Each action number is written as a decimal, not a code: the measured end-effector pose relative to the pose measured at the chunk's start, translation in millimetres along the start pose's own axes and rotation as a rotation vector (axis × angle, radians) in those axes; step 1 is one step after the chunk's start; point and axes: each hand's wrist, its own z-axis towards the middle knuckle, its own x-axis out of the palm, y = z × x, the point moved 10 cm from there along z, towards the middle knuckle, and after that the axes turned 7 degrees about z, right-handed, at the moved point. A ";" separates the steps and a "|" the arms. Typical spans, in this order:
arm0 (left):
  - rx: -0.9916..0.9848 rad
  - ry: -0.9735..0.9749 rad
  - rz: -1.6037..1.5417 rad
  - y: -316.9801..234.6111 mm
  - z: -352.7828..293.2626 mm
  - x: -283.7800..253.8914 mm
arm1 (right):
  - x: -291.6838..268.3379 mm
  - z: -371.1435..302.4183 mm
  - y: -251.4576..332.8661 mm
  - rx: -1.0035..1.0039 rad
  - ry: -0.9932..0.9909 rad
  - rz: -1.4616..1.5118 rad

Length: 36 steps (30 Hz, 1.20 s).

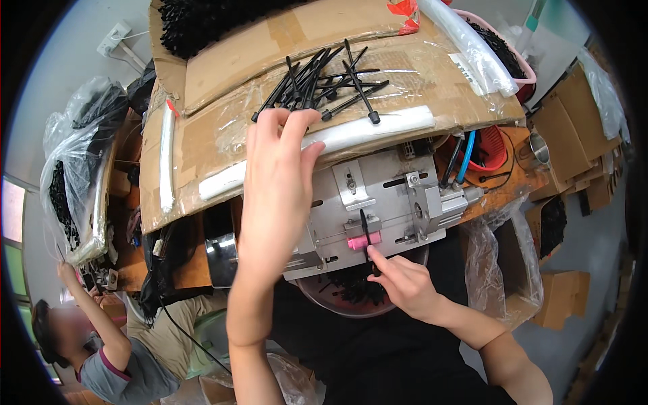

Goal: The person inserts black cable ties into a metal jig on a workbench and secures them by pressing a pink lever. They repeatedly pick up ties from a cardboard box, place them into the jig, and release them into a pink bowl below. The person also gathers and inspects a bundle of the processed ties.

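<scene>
Lying across the pink block [358, 242] on the metal fixture [391, 202], one slim black rod [365, 223] takes centre stage, its far end pointing away from the body. And here's the right hand [408, 287] at the near end, thumb and forefinger pinched on the rod, the other fingers curled in. This looks like the handling step at the block, a piece being set in or drawn out; which of the two, you can't tell. Either way, the next move calls for a light, straight pull or push along the rod's own line.

Up to the left hand [280, 152], reaching over the front edge of the cardboard [432, 74], fingers half bent and spread at the pile of black rods [307, 81]. Has it got one? The fingertips are too hidden to say. The pile lies crisscrossed, so a single rod could snag its neighbours, and the white padded strip [378, 125] runs right under the wrist's path.

Below the fixture, a bowl [320, 297] of black pieces. Off right on the bench [192, 272], a red basket [498, 158] beside a blue tube [467, 155]; far left, a co-worker [128, 368], well apart.
</scene>
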 end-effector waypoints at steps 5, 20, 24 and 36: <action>-0.005 0.254 -0.218 17.9 20.7 15.4 | 4.9 6.3 -0.9 0.017 0.025 -0.060; -0.331 0.229 -1.047 96.2 65.3 -18.3 | -26.2 222.6 19.0 -0.654 0.404 -0.671; -0.222 -0.028 -0.557 59.9 0.6 -45.5 | -40.5 230.7 7.5 -0.587 0.314 -0.347; -0.066 0.290 0.022 -67.7 -166.9 68.5 | -160.5 207.6 9.6 -0.082 -0.026 0.955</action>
